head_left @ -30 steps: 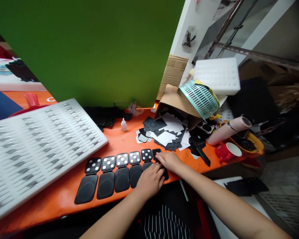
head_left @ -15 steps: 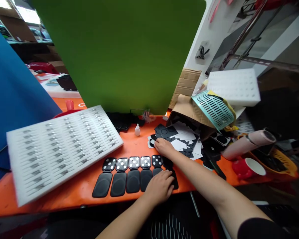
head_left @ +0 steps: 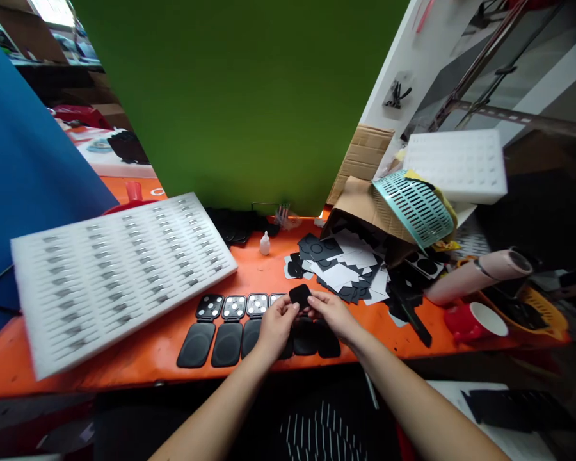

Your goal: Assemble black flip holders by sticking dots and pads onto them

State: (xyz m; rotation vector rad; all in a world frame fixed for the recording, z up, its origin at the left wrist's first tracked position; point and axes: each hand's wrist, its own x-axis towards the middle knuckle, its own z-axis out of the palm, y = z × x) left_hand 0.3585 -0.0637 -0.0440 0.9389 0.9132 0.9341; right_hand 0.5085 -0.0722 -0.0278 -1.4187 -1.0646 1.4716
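Observation:
My left hand (head_left: pixel 274 325) and my right hand (head_left: pixel 335 314) meet above the row of hinged black pads. Between their fingertips they hold a small black rounded-square piece (head_left: pixel 299 294), thin and flat, one hand at each side of it. Below lies a row of flat black pads (head_left: pixel 195 344), each joined to a smaller square flap (head_left: pixel 233 307) with light round dots. My hands hide several of the flaps and part of the pads. Just behind, more small rounded-square pieces (head_left: pixel 295 266) lie beside a pile of black and white scraps (head_left: pixel 338 276).
A white foam tray (head_left: pixel 125 275) of slotted parts lies at left. A small white dropper bottle (head_left: pixel 265 243) stands mid-table. To the right are a cardboard box (head_left: pixel 360 203), a turquoise basket (head_left: pixel 415 211), a pink flask (head_left: pixel 480 276) and a red mug (head_left: pixel 475 322). A green panel (head_left: pixel 240 109) rises behind.
My right hand has come back from the scraps with the small black piece. My left hand has lifted off the pads and now grips the piece too.

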